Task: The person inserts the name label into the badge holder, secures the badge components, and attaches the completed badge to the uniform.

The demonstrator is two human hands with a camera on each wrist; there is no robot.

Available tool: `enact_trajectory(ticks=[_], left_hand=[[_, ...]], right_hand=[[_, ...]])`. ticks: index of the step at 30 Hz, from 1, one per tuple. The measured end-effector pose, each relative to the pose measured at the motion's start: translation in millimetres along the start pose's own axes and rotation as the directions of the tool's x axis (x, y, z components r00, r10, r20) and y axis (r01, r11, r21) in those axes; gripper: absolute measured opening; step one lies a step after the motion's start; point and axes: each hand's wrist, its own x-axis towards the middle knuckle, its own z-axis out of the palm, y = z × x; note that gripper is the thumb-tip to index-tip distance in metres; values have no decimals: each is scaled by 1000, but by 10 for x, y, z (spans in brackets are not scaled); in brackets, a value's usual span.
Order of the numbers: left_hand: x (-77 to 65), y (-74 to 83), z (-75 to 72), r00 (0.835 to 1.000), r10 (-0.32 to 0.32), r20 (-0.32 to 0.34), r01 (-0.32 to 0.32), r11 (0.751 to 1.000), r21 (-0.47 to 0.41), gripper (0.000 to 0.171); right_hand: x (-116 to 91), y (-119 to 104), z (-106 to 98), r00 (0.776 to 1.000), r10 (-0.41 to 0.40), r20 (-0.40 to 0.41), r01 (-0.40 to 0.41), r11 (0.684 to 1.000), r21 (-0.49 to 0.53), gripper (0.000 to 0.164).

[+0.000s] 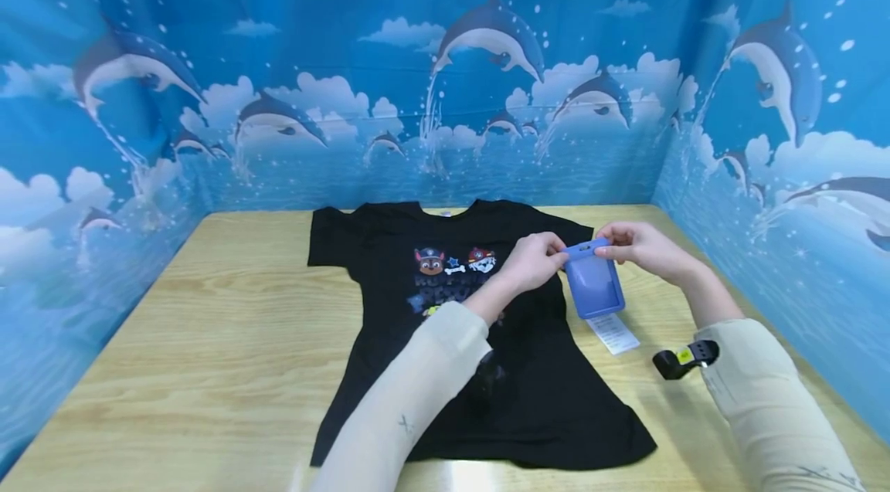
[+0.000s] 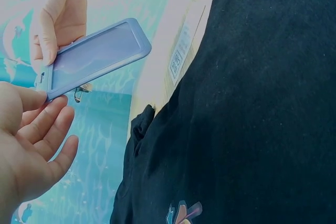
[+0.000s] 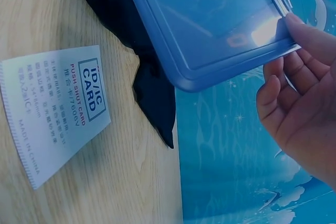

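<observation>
Blue dolphin-print fabric backdrop (image 1: 313, 13) around pale wood-grain table (image 1: 208, 353). Black short-sleeved cartoon-print T-shirt (image 1: 542, 391) spread on table. Left hand (image 1: 531, 262) and right hand (image 1: 643, 249) each pinch a corner at the slotted end of blue rectangular plastic card holder (image 1: 595, 283), raised by shirt's right edge. White printed paper slip (image 1: 613, 334) on table, near shirt.
</observation>
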Motion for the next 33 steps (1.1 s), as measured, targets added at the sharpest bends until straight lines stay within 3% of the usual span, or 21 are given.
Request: enact_trajectory(ticks=[11, 33], left_hand=[[-40, -21, -126, 1000, -5, 7, 5, 999, 38, 14], [-152, -151, -566, 999, -6, 47, 0, 992, 128, 15]], right_hand=[[40, -85, 60, 999, 1, 47, 0, 1000, -22, 26], [291, -341, 288, 997, -11, 71, 11, 1000, -6, 29]])
